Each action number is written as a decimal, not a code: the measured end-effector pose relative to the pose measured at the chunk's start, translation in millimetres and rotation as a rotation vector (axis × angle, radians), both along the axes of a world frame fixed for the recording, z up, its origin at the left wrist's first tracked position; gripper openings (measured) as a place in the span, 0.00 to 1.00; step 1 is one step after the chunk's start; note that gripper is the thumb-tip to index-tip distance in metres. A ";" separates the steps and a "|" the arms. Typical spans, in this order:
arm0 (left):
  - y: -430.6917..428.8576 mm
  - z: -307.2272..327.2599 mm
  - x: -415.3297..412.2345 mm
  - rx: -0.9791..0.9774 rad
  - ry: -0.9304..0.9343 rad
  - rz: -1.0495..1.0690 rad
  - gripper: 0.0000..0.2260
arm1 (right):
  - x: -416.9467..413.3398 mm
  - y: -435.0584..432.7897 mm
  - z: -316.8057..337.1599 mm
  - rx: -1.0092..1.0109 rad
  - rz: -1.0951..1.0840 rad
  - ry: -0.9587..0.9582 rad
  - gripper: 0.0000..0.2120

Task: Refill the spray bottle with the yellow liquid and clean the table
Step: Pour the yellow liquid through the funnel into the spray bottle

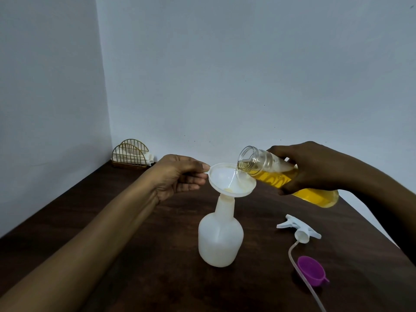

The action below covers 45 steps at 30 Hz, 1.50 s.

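A white translucent spray bottle (220,239) stands upright on the dark wooden table (135,255), its head removed. A white funnel (225,179) sits in its neck. My left hand (180,176) pinches the funnel's left rim. My right hand (310,165) holds a clear bottle of yellow liquid (292,183) tilted, mouth over the funnel. A thin stream runs from the mouth into the funnel. The white spray head (299,230) lies on the table to the right, its tube trailing toward the near edge.
A purple cap (311,270) lies on its side near the spray head's tube. A gold wire napkin holder (131,155) with white napkins stands in the far left corner against the wall. The table's right edge runs diagonally behind my right arm.
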<state>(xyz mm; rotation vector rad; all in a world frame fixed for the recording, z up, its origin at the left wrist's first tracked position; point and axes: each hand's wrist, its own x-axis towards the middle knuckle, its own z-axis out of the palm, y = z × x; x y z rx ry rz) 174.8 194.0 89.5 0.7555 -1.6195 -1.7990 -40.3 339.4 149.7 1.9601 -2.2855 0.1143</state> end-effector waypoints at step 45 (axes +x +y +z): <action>1.4 0.2 1.0 -0.004 -0.002 -0.003 0.03 | 1.2 -1.2 3.5 0.031 0.003 0.032 0.29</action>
